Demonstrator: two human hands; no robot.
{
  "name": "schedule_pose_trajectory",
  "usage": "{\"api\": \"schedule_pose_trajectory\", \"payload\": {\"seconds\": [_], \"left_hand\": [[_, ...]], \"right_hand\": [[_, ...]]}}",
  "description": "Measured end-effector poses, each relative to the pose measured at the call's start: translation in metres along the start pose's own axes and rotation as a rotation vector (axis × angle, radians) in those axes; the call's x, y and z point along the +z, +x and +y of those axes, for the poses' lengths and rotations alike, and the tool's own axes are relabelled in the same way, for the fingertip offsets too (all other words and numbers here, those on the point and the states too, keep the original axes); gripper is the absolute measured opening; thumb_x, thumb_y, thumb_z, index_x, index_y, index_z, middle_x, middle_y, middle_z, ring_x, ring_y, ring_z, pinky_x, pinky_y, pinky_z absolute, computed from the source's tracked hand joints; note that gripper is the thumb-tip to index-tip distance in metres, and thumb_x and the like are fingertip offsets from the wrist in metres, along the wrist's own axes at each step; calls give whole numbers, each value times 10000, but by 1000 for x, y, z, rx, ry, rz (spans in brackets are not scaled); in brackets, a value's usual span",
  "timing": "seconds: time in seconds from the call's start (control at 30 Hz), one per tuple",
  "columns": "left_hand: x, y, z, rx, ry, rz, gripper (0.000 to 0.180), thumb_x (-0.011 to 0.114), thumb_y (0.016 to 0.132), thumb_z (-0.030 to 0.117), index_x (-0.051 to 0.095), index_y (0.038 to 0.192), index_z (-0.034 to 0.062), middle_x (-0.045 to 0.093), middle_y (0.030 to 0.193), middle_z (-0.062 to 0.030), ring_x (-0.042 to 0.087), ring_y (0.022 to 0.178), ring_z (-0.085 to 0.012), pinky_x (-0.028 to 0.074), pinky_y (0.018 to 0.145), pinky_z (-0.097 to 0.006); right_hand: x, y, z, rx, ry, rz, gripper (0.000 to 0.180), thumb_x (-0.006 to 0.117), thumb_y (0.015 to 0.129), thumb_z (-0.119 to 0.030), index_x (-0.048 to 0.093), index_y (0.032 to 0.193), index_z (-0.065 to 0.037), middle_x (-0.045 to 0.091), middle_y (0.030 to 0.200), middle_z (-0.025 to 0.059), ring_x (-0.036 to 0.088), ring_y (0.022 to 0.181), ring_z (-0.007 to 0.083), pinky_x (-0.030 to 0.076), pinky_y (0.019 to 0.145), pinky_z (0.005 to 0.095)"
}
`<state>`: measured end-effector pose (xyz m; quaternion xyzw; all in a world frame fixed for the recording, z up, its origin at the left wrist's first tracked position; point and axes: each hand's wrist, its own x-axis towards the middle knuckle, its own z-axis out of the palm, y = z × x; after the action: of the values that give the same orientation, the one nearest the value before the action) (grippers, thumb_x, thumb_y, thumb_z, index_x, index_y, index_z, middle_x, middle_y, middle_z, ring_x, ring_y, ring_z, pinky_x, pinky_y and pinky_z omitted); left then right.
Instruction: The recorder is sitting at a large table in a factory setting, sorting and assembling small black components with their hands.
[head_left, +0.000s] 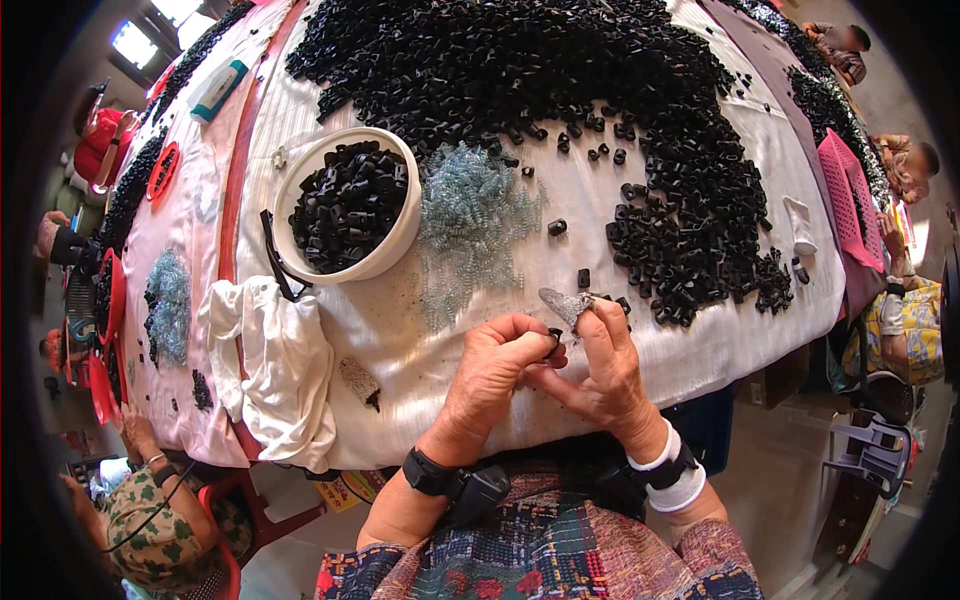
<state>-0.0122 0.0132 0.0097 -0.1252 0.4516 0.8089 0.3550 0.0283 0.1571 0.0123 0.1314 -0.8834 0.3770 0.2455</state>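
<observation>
We see bare hands, both: left hand (490,372) w/ black wrist strap (428,472) carrying a chunky black device (478,494); right hand (606,375) w/ white band (672,478) plus black strap over it, and a grey worn finger cover (566,304) on one fingertip. Sleeves (560,560) are patchwork knit: blue, teal, pink-brown, red flower bits. Forearms bare above the straps, no rings visible to us.

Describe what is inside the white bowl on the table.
The white bowl holds a heap of small black plastic parts. The heap covers its bottom, so anything beneath cannot be seen.
</observation>
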Motion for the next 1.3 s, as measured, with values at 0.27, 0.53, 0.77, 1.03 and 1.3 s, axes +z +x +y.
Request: {"api": "schedule_pose_trajectory", "payload": {"seconds": [0.27,0.53,0.77,1.03,1.3], "left_hand": [[-4,1,-2,15,77,-26,54,622,814,76,607,842,32,660,782,-60,615,688,-99,469,593,-198],[-5,-3,-6,44,54,-13,112,647,838,100,629,919,25,664,794,-50,614,694,-95,483,600,-201],[-15,-3,-9,26,84,-61,128,640,855,91,639,945,0,673,818,-66,631,692,-103,521,638,-208],[-16,-3,-11,73,35,-90,115,622,863,70,642,942,-11,671,825,-65,638,719,-112,525,660,-215],[-16,-4,-10,71,60,-93,130,628,860,74,637,953,-18,668,829,-63,633,735,-112,522,676,-230]], "right_hand": [[-1,1,5,-58,-111,-93,434,764,602,-124,561,951,34,542,785,119,536,727,289,457,637,375],[2,-3,5,-47,-150,-64,415,755,608,-107,550,934,47,526,751,137,528,689,301,460,624,379],[2,-9,6,-37,-181,-67,413,763,601,-80,537,923,47,511,728,140,519,654,301,453,588,374],[10,-14,7,-26,-174,-48,413,760,623,-101,528,927,56,502,721,141,509,642,307,444,596,383],[12,-16,9,-52,-187,-21,402,753,643,-114,525,928,55,497,716,137,499,631,304,432,585,387]]}}
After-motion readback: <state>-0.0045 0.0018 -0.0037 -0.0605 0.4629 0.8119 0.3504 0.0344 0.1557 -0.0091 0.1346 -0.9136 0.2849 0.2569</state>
